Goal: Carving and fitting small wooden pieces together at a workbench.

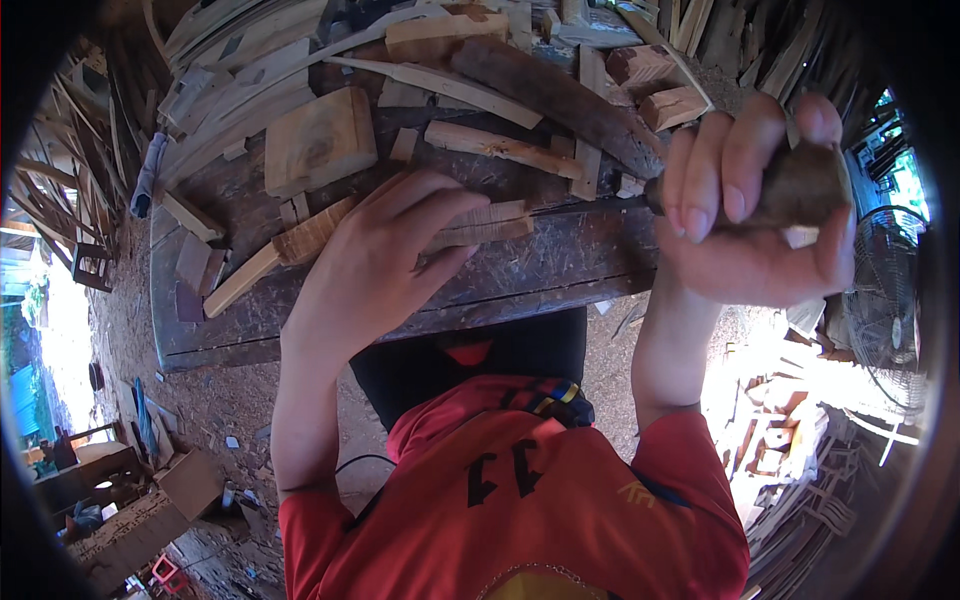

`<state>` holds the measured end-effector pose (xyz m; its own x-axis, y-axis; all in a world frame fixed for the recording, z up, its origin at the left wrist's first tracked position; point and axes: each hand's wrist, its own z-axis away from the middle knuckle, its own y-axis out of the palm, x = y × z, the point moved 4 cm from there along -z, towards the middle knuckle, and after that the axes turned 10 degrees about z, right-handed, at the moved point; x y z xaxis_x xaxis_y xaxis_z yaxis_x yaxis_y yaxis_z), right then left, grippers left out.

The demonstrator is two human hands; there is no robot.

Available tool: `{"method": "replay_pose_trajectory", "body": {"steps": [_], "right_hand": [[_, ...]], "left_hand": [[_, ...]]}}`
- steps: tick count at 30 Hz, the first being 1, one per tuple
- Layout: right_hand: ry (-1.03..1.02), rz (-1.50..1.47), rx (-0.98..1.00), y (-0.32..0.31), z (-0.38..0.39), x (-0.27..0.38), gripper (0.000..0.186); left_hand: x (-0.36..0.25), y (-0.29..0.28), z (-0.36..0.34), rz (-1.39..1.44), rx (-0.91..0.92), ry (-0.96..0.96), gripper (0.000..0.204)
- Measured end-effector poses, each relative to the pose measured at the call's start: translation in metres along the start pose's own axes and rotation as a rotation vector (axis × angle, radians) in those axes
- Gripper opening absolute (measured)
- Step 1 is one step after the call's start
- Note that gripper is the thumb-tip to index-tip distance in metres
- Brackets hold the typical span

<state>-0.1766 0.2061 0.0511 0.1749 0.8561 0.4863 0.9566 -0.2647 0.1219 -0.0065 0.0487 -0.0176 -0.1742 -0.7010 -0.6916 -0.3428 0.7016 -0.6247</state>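
My left hand (385, 250) grips a small grooved wood block (495, 225) on the dark worn workbench (230, 330), with fingers curled over its left part. My right hand (755, 215) is wrapped round the bulky brown wooden handle (795, 185) of a hand tool. The tool's thin dark metal shaft (590, 210) reaches leftward to the right end of the block; whether its tip touches the wood I cannot tell. Just left of my left hand lie light offcut sticks (240, 280), and behind it sits a thick square block (318, 140).
Boards, strips (500, 150) and a long dark plank (540, 90) cover the back of the bench. Wood scraps lean at both sides. A wire fan (890, 300) stands at right. A cardboard box (185, 485) and offcuts lie on the floor (240, 440).
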Motion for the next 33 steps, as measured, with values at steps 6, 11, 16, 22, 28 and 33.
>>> {"method": "replay_pose_trajectory", "body": {"steps": [6,11,16,22,28,33], "right_hand": [[0.040,-0.070,0.039,-0.005,0.006,0.000,0.059],[0.045,-0.077,0.036,-0.007,0.010,-0.006,0.059],[0.045,-0.105,0.024,-0.009,0.010,-0.009,0.059],[0.033,-0.105,0.007,-0.014,0.011,-0.010,0.060],[0.036,-0.070,-0.015,-0.007,0.010,-0.011,0.059],[0.032,-0.074,0.004,-0.008,0.010,-0.013,0.059]], "left_hand": [[0.002,0.000,-0.001,-0.003,0.013,-0.016,0.036],[0.006,0.001,-0.002,0.012,0.019,-0.034,0.036],[0.008,0.001,-0.003,0.014,0.036,-0.040,0.035],[0.007,0.000,-0.003,0.004,0.035,-0.046,0.036],[0.008,-0.001,-0.006,0.000,0.053,-0.043,0.036],[0.009,-0.001,-0.005,-0.002,0.044,-0.046,0.037]]}}
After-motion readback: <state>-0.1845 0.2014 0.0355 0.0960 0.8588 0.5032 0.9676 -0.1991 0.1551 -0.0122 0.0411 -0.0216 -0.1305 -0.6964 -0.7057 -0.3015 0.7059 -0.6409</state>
